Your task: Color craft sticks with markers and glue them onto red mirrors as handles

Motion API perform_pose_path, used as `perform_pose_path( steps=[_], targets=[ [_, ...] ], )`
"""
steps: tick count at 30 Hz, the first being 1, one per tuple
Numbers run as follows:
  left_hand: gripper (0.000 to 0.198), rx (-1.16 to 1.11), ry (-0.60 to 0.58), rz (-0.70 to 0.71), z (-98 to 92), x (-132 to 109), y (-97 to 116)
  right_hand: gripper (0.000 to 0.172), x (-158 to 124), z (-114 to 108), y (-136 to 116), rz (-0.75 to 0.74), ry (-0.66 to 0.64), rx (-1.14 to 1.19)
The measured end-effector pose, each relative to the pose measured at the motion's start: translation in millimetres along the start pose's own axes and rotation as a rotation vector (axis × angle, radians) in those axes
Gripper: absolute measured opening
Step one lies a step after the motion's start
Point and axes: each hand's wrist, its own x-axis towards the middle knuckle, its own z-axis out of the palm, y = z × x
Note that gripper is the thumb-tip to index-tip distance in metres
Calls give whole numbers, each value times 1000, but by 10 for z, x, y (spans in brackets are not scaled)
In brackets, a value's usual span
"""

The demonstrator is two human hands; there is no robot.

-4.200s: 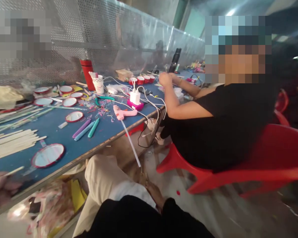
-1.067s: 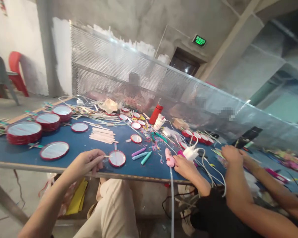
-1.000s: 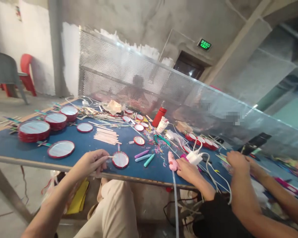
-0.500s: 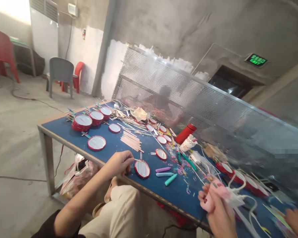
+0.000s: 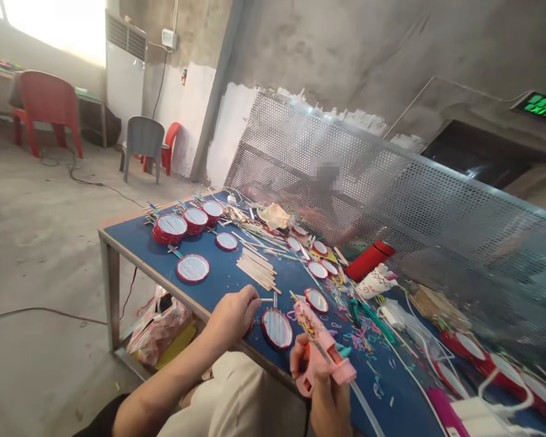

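My left hand (image 5: pixel 236 312) is closed in a pinch on a thin pale craft stick (image 5: pixel 267 300) at the table's front edge. Just right of it lies a round red-rimmed disc (image 5: pixel 277 328) with a whitish face and a short stick at its top. My right hand (image 5: pixel 321 388) is wrapped around a pink hot glue gun (image 5: pixel 321 331), its nozzle pointing up and left, close to the disc. A clear glue stick (image 5: pixel 366 408) juts from the gun's back. Beyond the nozzle lies a smaller red-rimmed disc (image 5: pixel 316 300).
Stacked red-rimmed discs (image 5: pixel 171 226) stand at the far left. Craft sticks (image 5: pixel 257 269) lie mid-table. Toward the back are a red bottle (image 5: pixel 370 261) and green pliers (image 5: pixel 377 323). A white power strip (image 5: pixel 486 416) sits front right; a perforated metal panel (image 5: pixel 368 176) borders the table.
My right hand has brought the glue gun leftward from the right side to beside the near disc. My left hand keeps its pinch beside the disc. The camera view has turned left.
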Motion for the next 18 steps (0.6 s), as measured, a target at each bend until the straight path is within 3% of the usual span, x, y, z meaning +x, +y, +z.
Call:
perform_pose_path(
  steps=[5,12,18],
  targets=[
    [18,20,26,-42,8,-25,39,47,-100,91,49,90,85,-13],
    [18,39,57,-49,28,-42,56,50,-106,142,-133,24,-12,-178],
    [19,53,70,-34,50,-40,46,53,-91,85,-32,54,14,-176]
  ],
)
